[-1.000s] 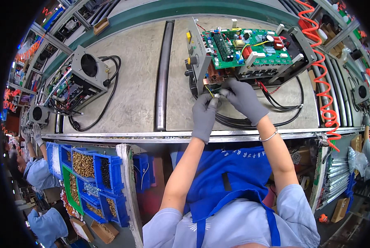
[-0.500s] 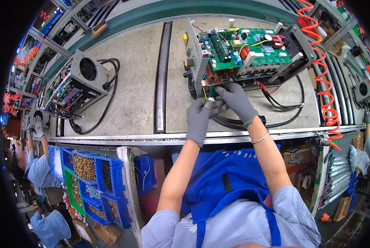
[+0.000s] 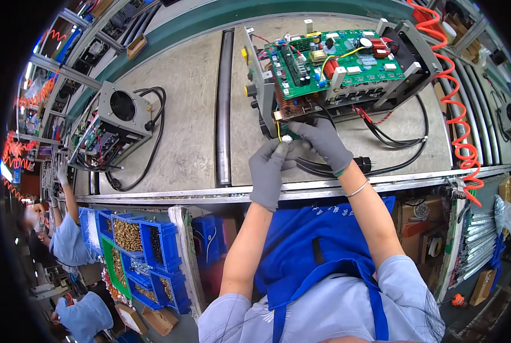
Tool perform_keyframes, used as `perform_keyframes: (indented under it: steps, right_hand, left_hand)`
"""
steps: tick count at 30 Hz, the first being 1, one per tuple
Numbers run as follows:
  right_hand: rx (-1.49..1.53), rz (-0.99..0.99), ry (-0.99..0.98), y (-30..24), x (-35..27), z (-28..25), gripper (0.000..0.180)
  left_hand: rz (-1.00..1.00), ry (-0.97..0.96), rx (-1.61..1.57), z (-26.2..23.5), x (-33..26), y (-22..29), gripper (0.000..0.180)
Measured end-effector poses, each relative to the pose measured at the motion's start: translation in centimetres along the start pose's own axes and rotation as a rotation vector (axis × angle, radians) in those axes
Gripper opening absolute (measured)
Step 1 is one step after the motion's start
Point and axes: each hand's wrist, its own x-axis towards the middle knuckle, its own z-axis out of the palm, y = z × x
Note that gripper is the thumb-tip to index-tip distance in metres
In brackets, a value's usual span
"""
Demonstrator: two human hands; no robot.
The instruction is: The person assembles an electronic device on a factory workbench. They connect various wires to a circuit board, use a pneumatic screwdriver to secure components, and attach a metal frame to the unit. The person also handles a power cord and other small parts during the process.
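Rollers [image 3: 225, 114] (and parts bins [image 3: 172, 247]) mark a factory.

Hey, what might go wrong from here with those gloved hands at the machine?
The left hand pinches a small white piece beside a yellow wire; a slip or tug might strain that wire. The right hand is close to a black plug, which its bracelet could snag.

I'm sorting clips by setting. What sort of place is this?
Probably an electronics assembly line: an open unit with a green circuit board, blue bins of brass-coloured parts, and a second fan-fitted unit farther along the bench.
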Motion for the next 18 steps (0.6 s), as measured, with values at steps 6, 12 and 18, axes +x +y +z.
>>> perform_keyframes:
  steps: [6,12,18]
  right_hand:
    - [-0.272,-0.118,-0.086,0.3,1.1,-0.3,0.029]
    - [0.222,0.101,0.014,0.6,0.6,-0.4,0.029]
    - [0.164,0.121,-0.042,0.7,0.8,-0.5,0.031]
  left_hand:
    - [-0.063,-0.05,-0.101,-0.1,-0.1,-0.1,0.023]
    - [-0.207,-0.151,-0.049,-0.7,0.3,2.1,0.024]
    - [-0.083,-0.037,-0.079,-1.1,0.2,-0.3,0.023]
